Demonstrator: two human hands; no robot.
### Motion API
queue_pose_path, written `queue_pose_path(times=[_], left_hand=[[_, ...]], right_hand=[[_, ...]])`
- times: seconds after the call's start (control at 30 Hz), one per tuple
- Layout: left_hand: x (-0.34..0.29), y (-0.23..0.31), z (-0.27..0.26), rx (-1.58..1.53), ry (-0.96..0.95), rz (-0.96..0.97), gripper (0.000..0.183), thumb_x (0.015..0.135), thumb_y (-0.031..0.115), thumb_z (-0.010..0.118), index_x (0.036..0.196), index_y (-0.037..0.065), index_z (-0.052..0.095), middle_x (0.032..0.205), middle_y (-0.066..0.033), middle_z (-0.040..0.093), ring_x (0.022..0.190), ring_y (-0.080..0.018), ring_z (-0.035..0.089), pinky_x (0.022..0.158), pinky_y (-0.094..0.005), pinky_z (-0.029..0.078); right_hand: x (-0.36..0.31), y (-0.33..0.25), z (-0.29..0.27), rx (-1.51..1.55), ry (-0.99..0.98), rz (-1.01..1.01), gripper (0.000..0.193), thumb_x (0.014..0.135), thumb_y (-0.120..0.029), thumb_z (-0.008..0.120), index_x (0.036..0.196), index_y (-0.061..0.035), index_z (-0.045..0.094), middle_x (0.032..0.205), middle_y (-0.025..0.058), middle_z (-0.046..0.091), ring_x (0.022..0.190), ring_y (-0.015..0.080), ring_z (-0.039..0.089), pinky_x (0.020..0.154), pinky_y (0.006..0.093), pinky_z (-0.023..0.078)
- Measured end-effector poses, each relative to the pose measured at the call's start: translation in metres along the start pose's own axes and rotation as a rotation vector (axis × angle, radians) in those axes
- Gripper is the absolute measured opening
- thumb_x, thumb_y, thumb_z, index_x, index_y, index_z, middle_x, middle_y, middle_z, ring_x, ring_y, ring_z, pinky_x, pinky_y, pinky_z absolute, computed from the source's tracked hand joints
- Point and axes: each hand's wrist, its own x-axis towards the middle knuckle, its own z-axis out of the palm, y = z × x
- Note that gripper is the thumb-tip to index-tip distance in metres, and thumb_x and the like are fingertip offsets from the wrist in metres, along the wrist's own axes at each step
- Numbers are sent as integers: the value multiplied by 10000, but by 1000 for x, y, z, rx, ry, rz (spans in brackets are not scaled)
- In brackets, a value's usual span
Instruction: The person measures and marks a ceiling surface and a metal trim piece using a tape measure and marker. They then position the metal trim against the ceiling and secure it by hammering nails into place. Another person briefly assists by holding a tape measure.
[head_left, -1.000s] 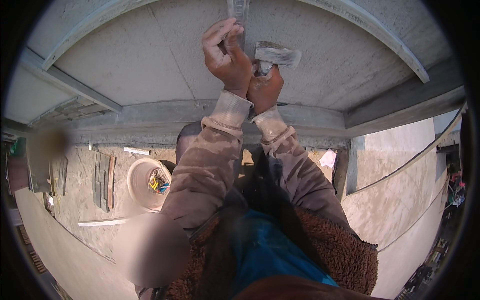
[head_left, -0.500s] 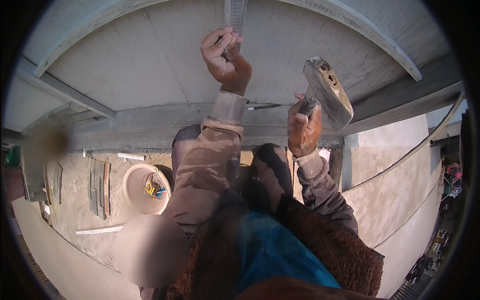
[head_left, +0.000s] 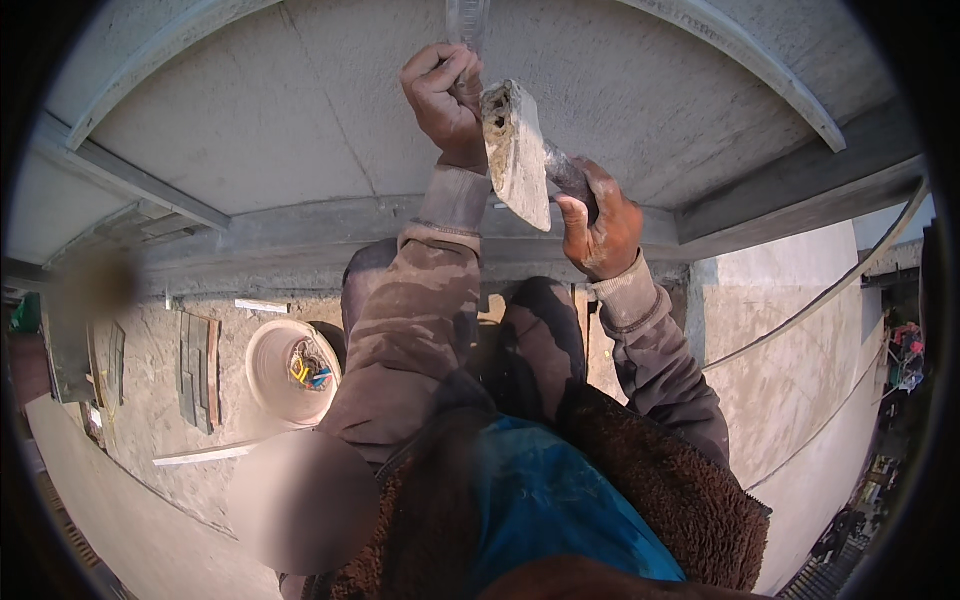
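Over a grey concrete-like surface, my left hand (head_left: 440,100) is closed in a pinch at the lower end of a narrow translucent strip (head_left: 467,22) with ladder-like marks. Whatever sits between those fingertips is hidden. My right hand (head_left: 607,228) grips the dark handle (head_left: 572,180) of a mallet. Its worn, pale block head (head_left: 517,160) is pitted at the upper end. That head is tilted, close beside my left hand and wrist; I cannot tell whether it touches them.
A grey ledge (head_left: 290,240) runs across in front of my knees. Below left stands a round pale tub (head_left: 262,365) with small coloured items inside, near dark boards (head_left: 198,370) and a pale batten (head_left: 205,455). Light ribs (head_left: 150,188) cross the grey surface. At right hangs a cable (head_left: 830,300).
The mallet has swung left and turned, its head coming from the right to beside my left hand. My left hand stays pinched near the strip, almost in place.
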Motion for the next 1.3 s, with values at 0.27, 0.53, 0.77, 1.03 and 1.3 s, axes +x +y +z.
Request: queue_pose_path(times=[0.27, 0.53, 0.77, 1.03, 1.3], left_hand=[[7, 26, 6, -176, 129, -368, 84, 917, 39, 644, 974, 4, 593, 1005, -80, 575, 806, -121, 618, 695, -242, 539], [10, 3, 11, 160, 191, 220, 119, 959, 85, 624, 1019, 2, 562, 1019, -90, 597, 750, -106, 621, 637, -225, 523], [12, 7, 10, 101, 129, 37, 116, 940, 68, 651, 862, -14, 625, 894, -104, 599, 735, -148, 621, 634, -228, 526], [10, 17, 10, 206, 165, 34, 209, 813, 8, 779, 964, 31, 636, 1077, -78, 475, 841, -156, 618, 681, -230, 561], [17, 25, 5, 123, 180, -139, 233, 793, -32, 781, 960, 15, 626, 1046, -69, 478, 788, -150, 648, 640, -226, 582]], right_hand=[[23, 24, 19, -110, -33, -148, 381, 890, -332, 710, 1183, -105, 620, 699, 39, 583, 503, 179, 572, 443, 298, 458], [32, 2, 7, 144, 41, -371, 414, 880, -306, 724, 1216, -111, 580, 609, 28, 500, 479, 179, 527, 408, 301, 412], [21, 36, 21, -118, -55, -174, 376, 858, -303, 744, 1138, -106, 587, 676, 40, 548, 491, 187, 547, 421, 310, 425], [23, 36, 25, -41, 35, -267, 359, 914, -358, 682, 1149, -101, 597, 687, 49, 577, 496, 182, 572, 416, 309, 430], [29, 33, 24, -44, 14, -228, 352, 881, -284, 725, 1143, -83, 603, 722, 54, 603, 518, 189, 596, 438, 304, 456]])
